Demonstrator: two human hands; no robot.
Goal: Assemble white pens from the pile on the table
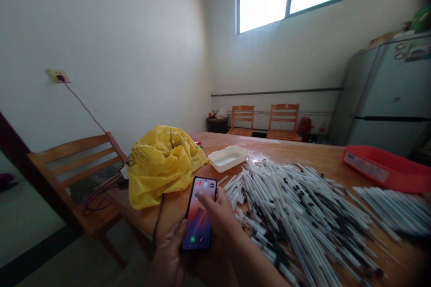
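Observation:
A smartphone (198,228) with a lit home screen is held upright over the near edge of the table. My left hand (172,244) is closed around its lower left side. My right hand (222,215) grips the right edge, its thumb lying over the upper part of the screen; whether the thumb touches the glass I cannot tell. Fingers behind the phone are hidden. Right of the phone spreads a big loose pile of white pens (286,202) with black parts. Left of it sits a crumpled yellow plastic bag (161,161).
A shallow cream tray (229,158) stands on the wooden table (269,147) behind the phone. A red tray (387,170) and a row of white sticks (397,208) are at the right. A wooden chair (77,161) and purple cable (84,105) are left; a fridge (380,94) stands far right.

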